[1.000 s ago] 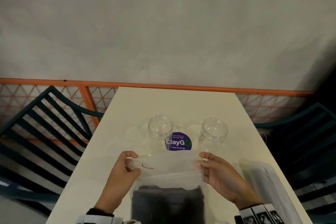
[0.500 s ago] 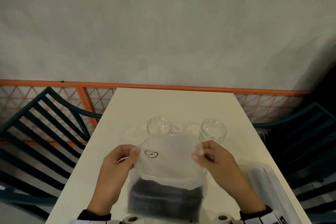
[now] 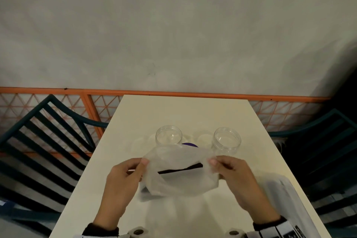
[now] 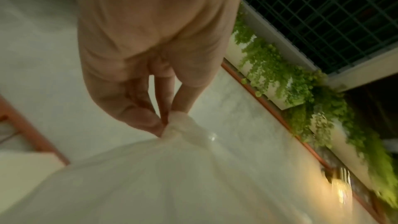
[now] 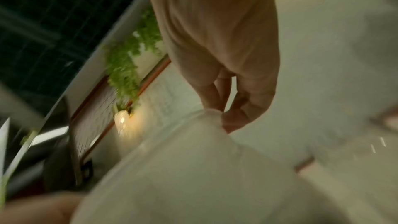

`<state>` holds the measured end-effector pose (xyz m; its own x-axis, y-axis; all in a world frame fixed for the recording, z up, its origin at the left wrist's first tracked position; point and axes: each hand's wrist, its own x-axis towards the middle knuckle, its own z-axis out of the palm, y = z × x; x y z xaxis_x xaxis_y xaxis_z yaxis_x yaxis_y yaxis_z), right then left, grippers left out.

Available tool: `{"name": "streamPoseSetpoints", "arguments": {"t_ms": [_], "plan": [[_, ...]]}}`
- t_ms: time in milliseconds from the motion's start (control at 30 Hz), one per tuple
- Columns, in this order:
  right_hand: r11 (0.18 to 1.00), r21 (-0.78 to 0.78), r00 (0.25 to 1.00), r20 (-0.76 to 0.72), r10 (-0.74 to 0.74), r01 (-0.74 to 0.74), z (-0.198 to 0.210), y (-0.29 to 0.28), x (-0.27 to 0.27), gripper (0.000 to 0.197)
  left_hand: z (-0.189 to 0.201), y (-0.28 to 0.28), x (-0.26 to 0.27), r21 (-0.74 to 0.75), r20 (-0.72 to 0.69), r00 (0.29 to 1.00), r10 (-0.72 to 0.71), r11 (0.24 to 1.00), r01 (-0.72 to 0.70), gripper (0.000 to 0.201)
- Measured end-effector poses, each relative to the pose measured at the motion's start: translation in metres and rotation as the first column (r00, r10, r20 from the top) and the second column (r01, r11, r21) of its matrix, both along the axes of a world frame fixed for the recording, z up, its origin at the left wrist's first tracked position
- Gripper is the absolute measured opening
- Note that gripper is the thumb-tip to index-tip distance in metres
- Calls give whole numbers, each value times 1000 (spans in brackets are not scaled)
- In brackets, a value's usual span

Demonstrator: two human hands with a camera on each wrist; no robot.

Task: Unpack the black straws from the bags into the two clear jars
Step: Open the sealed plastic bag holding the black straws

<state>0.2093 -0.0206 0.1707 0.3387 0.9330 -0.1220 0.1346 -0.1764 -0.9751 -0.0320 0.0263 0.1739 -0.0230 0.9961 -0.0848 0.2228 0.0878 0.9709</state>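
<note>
A translucent plastic bag (image 3: 181, 179) hangs over the near middle of the cream table (image 3: 183, 114), held up between both hands. My left hand (image 3: 135, 168) pinches its left top corner (image 4: 174, 125). My right hand (image 3: 220, 166) pinches the right top corner (image 5: 212, 115). Through the pulled-apart mouth a thin dark strip of black straws (image 3: 180, 168) shows. Two clear jars stand upright with no lids just beyond the bag, the left jar (image 3: 168, 135) and the right jar (image 3: 226, 140). Both wrist views are blurred.
A second whitish bag (image 3: 289, 205) lies on the table's near right side. A purple sticker (image 3: 189, 144) peeks out behind the held bag. Dark slatted chairs stand at the left (image 3: 38, 137) and right (image 3: 324, 141). An orange railing (image 3: 173, 93) runs behind the table's far edge.
Both hands have lifted the bag and pulled its mouth apart. The dark block of straws seen low in the bag now shows only as a thin strip inside the mouth.
</note>
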Motion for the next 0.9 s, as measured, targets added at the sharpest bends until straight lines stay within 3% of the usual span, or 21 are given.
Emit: {"name": "streamPoseSetpoints", "arguments": {"t_ms": [33,100,167,300,333,400,467,533,567,633,700,800,900], "plan": [[999,-44,972,-232,20,-31,0,1,-3,21,-4,0,1,-85,97,995,-35,995,43,18],[987,-116,803,-595,18,-109,1,3,-2,19,-10,2,-1,-246,290,955,-57,960,132,22],[967,-157,624,-781,2,-200,5,5,4,20,-14,5,-7,-356,435,900,-27,913,199,23],[963,-204,398,-910,-119,-178,-2,8,17,68,-18,8,-17,-475,645,760,73,818,325,21],[963,-215,380,-914,-141,-161,-5,9,20,71,-17,8,-18,-478,688,721,83,800,364,33],[964,-202,343,-930,-134,-172,-8,10,22,67,-20,10,-20,-452,760,645,86,782,428,59],[965,-128,316,-947,-51,-228,-5,4,19,51,-19,11,-21,-437,801,589,109,780,449,60],[968,-47,372,-927,50,-248,2,-3,15,47,-15,10,-21,-417,805,586,91,790,450,48],[967,-33,468,-879,93,-254,4,-6,15,51,-14,8,-21,-401,785,616,61,808,432,40],[972,-76,729,-675,113,-221,1,-7,15,50,-10,4,-18,-358,667,744,-15,870,338,28],[981,-130,918,-389,81,-141,-1,-6,14,38,-9,0,-15,-313,494,867,-68,916,250,35],[994,-105,999,-44,8,-13,-1,-1,14,19,-6,0,-14,-218,168,981,-100,966,136,31],[995,-51,989,124,-76,83,-1,-1,17,13,-5,-2,-17,-127,-115,989,-95,989,81,21]]}}
